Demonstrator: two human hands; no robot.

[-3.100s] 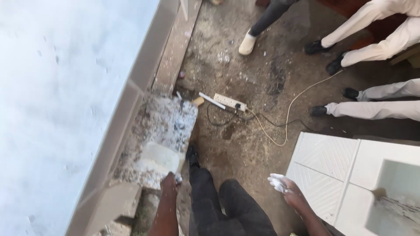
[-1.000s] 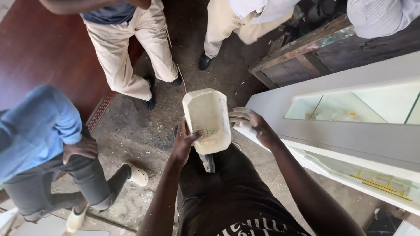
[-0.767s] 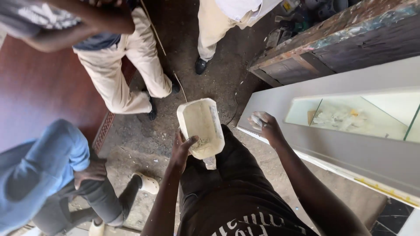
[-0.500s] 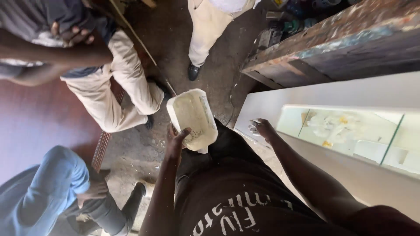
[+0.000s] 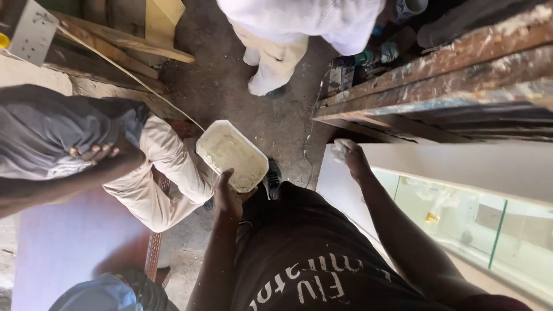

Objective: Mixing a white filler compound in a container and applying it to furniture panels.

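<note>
Dusty concrete floor, planks

Daylight from the right, bright on the white frame and glass pane, near washed out; floor and upper left dim, in shade; wide-angle bending at edges; slight motion softness throughout.

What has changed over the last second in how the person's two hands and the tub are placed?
The right hand left the tub and reached out to the white cabinet frame, now pressing a pale wad against it. The left hand still holds the tub at its near end.
</note>
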